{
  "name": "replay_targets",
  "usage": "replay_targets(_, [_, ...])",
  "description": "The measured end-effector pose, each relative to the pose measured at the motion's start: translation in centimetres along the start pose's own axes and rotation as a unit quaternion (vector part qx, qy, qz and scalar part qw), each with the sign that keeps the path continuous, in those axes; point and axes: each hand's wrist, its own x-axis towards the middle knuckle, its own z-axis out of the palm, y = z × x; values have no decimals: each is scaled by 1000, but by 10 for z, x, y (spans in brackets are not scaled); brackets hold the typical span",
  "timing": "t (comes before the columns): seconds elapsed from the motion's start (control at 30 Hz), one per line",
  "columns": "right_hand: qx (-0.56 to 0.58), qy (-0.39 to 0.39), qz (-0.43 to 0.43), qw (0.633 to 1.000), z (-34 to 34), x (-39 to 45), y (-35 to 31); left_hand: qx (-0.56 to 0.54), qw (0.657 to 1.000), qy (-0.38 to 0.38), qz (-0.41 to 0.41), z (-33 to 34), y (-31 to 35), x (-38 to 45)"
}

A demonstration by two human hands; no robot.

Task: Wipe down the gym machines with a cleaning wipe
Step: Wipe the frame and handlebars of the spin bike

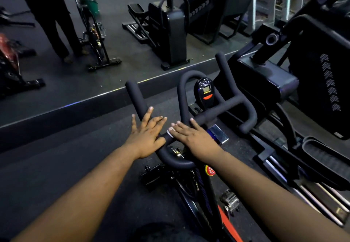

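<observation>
A black spin bike stands in front of me, its padded handlebar (136, 97) forking into two horns and a central loop. My left hand (147, 137) lies flat on the left horn with its fingers spread. My right hand (195, 139) rests palm down on the crossbar, fingers straight and slightly apart. A thin white sliver (169, 132) shows at the right hand's fingertips on the bar; I cannot tell whether it is a wipe or a band. No cleaning wipe is plainly visible. The small console (206, 92) with a red button sits inside the loop.
A large black elliptical (265, 82) stands close on the right, its foot rails (312, 194) running toward me. Ahead, a raised ledge (75, 105) borders what looks like a mirror showing more machines and a standing person (51, 14). The bike's pedal (229, 202) is below right.
</observation>
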Motion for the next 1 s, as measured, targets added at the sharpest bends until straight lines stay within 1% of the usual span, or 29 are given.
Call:
replay_targets(0.03, [-28,15,7,999,0,-3,10,0,1000,-3,-1,0,1,0])
replay_targets(0.1, [-49,8,40,998,-6,-7,15,-1,1000,-2,-5,-1,1,0])
replay_targets(0.23, [19,-19,85,996,-5,6,-32,-2,1000,-2,-9,-1,2,0])
replay_targets(0.3, [67,-8,65,996,3,8,-50,2,1000,-1,-7,-1,1,0])
replay_targets(0.37, [97,5,24,995,4,5,-43,6,1000,-2,-5,-1,0,0])
replay_targets(0.43, [58,11,-10,998,-2,-4,-23,9,1000,-10,-4,-1,0,0])
replay_targets(0.47, [30,14,-9,999,-5,-9,-9,9,1000,-12,-3,-2,0,0])
replay_targets(0.53, [-15,3,46,999,-9,-18,19,7,1000,-11,-2,-3,1,0])
replay_targets(0.6, [-24,-46,148,988,-15,-25,42,2,1000,-12,-4,-4,2,-1])
replay_targets(0.63, [-21,-57,189,980,-17,-27,47,1,1000,-13,-6,-4,2,-1])
replay_targets(0.67, [-9,-36,209,977,-19,-28,47,2,1000,-14,-8,-5,3,-2])
replay_targets(0.7, [15,-4,208,978,-20,-25,43,5,1000,-16,-11,-6,4,-1])
replay_targets(0.77, [46,37,164,985,-18,-15,27,14,999,-17,-26,-9,10,0])
replay_targets(0.83, [45,28,128,990,-12,-7,15,44,998,8,-45,-8,20,1])
replay_targets(0.9, [41,-4,142,989,-13,-11,21,80,995,46,-50,-4,35,3])
replay_targets(0.93, [32,-7,148,988,-15,-16,30,84,994,59,-47,-1,44,5])
replay_targets(1.0, [10,-19,161,987,-16,-26,54,67,995,63,-38,6,60,11])
